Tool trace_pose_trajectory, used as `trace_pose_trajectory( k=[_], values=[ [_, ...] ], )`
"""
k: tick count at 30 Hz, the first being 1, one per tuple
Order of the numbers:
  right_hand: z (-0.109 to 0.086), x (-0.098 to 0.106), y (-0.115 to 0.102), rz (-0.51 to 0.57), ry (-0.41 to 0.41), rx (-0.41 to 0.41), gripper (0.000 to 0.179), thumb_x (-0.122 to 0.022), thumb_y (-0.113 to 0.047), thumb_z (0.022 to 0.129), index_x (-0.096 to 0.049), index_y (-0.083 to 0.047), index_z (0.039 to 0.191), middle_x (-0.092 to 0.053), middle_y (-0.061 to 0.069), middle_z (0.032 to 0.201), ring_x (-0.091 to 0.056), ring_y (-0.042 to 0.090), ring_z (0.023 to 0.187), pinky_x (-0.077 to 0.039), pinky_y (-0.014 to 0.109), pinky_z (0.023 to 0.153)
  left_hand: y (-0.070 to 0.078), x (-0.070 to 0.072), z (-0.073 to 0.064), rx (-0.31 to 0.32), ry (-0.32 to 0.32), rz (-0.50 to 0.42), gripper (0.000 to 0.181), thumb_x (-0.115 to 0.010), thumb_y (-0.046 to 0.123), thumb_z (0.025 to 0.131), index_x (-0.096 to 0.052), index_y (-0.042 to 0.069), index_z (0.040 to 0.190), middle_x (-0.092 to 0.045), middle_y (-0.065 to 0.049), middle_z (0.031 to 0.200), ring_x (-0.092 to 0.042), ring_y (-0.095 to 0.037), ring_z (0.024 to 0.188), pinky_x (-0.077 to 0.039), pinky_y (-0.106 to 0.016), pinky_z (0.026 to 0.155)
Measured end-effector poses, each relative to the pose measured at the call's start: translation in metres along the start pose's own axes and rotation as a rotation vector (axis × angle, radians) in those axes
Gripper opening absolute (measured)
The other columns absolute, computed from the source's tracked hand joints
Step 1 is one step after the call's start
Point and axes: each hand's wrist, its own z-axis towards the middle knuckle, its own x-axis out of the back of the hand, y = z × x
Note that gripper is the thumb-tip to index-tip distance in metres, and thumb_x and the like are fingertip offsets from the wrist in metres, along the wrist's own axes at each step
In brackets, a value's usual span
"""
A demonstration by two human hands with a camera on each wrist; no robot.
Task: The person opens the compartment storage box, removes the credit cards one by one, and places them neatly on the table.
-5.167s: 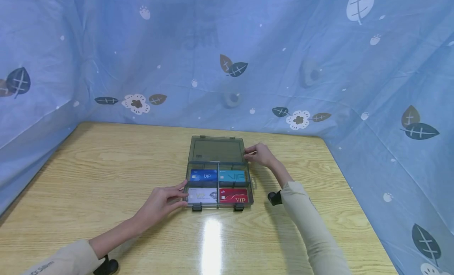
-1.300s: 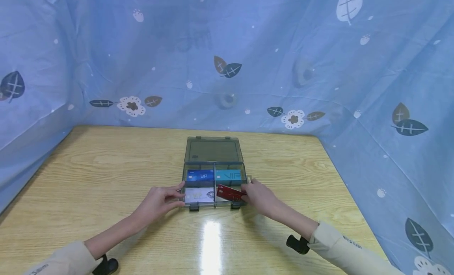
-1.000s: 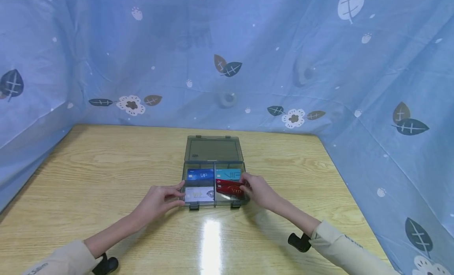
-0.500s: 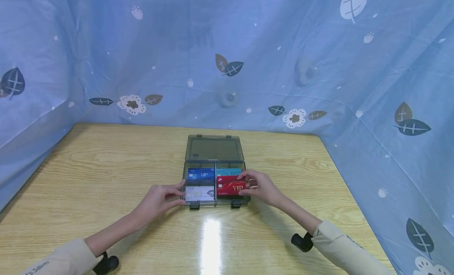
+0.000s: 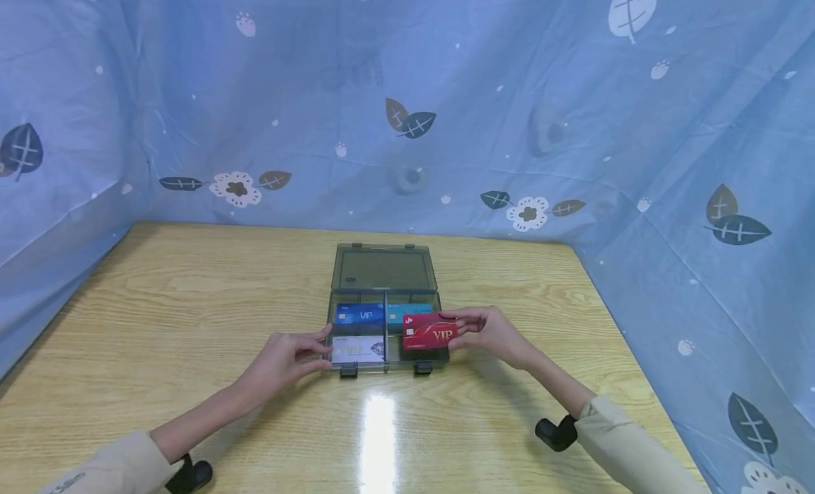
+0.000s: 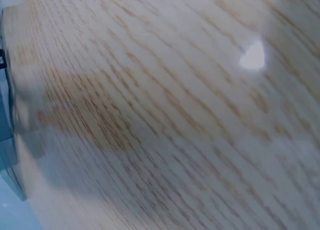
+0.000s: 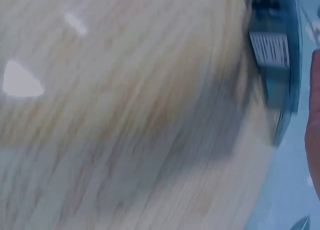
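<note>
A smoky, see-through divided box (image 5: 385, 367) lies with its lid (image 5: 382, 269) folded back at the middle of the table. My right hand (image 5: 495, 332) pinches a red VIP card (image 5: 426, 332) by its right end, tilted up over the front right compartment. Under it, that compartment shows its dark bottom. At the box's left side, the fingertips of my left hand (image 5: 283, 365) touch the wall. A blue VIP card (image 5: 360, 313) sits back left, a white VIP card (image 5: 356, 349) front left. The teal card (image 5: 404, 311) behind the red one is partly covered.
The wooden table (image 5: 210, 282) runs to a blue patterned cloth (image 5: 305, 90) at the back and sides. A black wrist camera (image 5: 557, 434) sits on the right arm, another (image 5: 191, 474) on the left. Two clasps (image 5: 423, 368) jut from the box's front.
My right hand moved from beside the lid to the front right compartment, took hold of the red card, lifted it out and drew it slightly rightward. The left hand stays at the box.
</note>
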Motion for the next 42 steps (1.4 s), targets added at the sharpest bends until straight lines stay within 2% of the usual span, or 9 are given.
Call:
trace_pose_trajectory(
  k=[4,11,20,32,42],
  values=[
    [-0.001,0.018,0.005,0.088,0.025,-0.014,0.057,-0.076,-0.002,0.081,-0.052,0.008,0.131,-0.071,0.009,0.096,-0.069,0.014,0.087,-0.059,0.030,0.080,-0.001,0.001,0.000,-0.007,0.002,0.007,0.021,-0.077,0.006,0.078,-0.073,-0.003,0.097,-0.053,-0.023,0.129,-0.063,-0.033,0.105,-0.056,-0.023,0.081],
    [-0.001,0.049,0.017,0.109,0.078,-0.054,0.060,-0.071,0.003,0.083,-0.044,0.012,0.136,-0.069,0.001,0.093,-0.067,0.010,0.085,-0.059,0.026,0.077,-0.004,0.002,-0.002,0.005,0.003,0.022,0.021,-0.078,0.006,0.077,-0.073,-0.001,0.096,-0.054,-0.022,0.129,-0.063,-0.033,0.105,-0.055,-0.023,0.082],
    [-0.001,0.084,0.036,0.149,0.090,-0.097,0.056,-0.065,0.006,0.088,-0.042,0.009,0.139,-0.067,-0.001,0.093,-0.066,0.009,0.083,-0.060,0.030,0.078,-0.004,0.006,-0.008,0.008,0.013,0.013,0.020,-0.078,0.006,0.077,-0.074,-0.002,0.094,-0.055,-0.025,0.126,-0.065,-0.034,0.101,-0.058,-0.025,0.077],
    [0.017,0.111,0.053,0.272,0.062,-0.168,0.053,-0.060,0.008,0.091,-0.045,0.001,0.141,-0.070,0.002,0.095,-0.068,0.012,0.089,-0.058,0.028,0.083,-0.005,0.008,-0.011,0.027,0.000,-0.008,0.021,-0.078,0.007,0.077,-0.074,-0.002,0.095,-0.055,-0.024,0.127,-0.065,-0.033,0.100,-0.058,-0.025,0.076],
    [0.030,0.124,0.058,0.280,0.103,-0.208,0.061,-0.060,0.007,0.091,-0.032,0.005,0.145,-0.071,0.002,0.101,-0.067,0.013,0.094,-0.057,0.029,0.087,-0.002,0.009,-0.008,0.036,-0.007,0.000,0.021,-0.078,0.007,0.077,-0.074,-0.002,0.095,-0.055,-0.024,0.127,-0.063,-0.034,0.104,-0.057,-0.024,0.078]
  ],
)
